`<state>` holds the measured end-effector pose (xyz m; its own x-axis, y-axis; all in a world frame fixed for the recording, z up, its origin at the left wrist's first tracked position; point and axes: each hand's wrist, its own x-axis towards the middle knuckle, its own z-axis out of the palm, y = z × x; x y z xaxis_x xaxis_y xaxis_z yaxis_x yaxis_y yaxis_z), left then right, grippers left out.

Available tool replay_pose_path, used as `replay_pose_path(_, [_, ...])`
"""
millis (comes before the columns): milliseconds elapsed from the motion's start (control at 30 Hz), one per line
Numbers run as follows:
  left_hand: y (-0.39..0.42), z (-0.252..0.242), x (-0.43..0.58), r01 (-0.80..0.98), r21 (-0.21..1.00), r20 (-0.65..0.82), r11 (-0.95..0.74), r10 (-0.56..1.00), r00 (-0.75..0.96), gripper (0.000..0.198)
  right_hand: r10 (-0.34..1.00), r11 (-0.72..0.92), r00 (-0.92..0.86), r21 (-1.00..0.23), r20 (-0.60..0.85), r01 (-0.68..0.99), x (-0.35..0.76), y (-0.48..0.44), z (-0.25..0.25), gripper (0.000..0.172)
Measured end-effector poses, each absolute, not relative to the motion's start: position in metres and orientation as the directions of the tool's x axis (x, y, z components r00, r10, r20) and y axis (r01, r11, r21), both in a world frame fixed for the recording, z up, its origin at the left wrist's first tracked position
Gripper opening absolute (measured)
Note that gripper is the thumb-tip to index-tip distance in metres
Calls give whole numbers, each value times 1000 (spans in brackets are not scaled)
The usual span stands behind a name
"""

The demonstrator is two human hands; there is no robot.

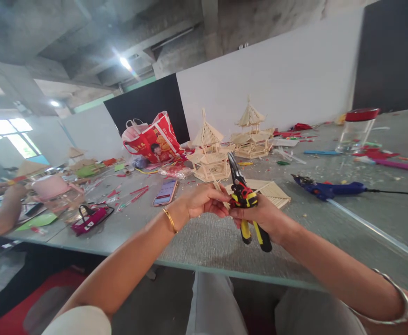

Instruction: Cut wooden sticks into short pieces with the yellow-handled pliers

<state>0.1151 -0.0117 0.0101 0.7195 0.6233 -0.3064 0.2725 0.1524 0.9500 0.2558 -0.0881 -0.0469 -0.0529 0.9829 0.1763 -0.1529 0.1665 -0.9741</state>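
My right hand (264, 216) is wrapped round a pair of wire-stripper pliers (237, 174) with yellow and black handles, jaws pointing up and away. Close against it, my left hand (207, 200) has its fingertips pinched on a thin wooden stick (217, 183), partly hidden by the fingers. Behind both hands lies a flat panel of pale sticks (275, 193) on the table. Just beyond stands a small stick-built pavilion model (209, 151) with a pointed roof. A second pavilion model (251, 132) is farther back to the right.
A blue glue gun (336, 190) with a clear glue stick and cord lies at right. A red-lidded jar (357, 132) stands behind it. To the left are a phone (165, 192), a purple pouch (91, 219) and a red bag (155, 139). Another person's hands (4, 200) are at far left.
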Motion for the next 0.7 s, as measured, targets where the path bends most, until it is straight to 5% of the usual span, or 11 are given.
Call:
replay_pose_path(233, [-28,4,110,139,990,-94,5,760,643,12,980,196,10,-966,197,-171,252,-83,-52,26])
replay_pose_path(367, [-28,11,96,245,926,130,-288,851,509,14,988,148,-12,-958,155,-244,251,-81,-54,30])
replay_pose_path(433, [-29,15,86,365,762,364,-535,820,442,16,987,110,-74,-942,140,-317,252,-82,-54,31])
replay_pose_path(500, [-32,16,78,483,454,540,-749,662,520,22,976,57,-171,-920,132,-388,252,-85,-52,28])
replay_pose_path(600, [-39,12,74,469,27,457,-883,429,780,27,937,-38,-328,-897,121,-439,253,-92,-48,21])
replay_pose_path(700, [-40,5,76,438,-79,371,-896,381,847,29,893,-118,-436,-882,107,-457,256,-98,-44,18])
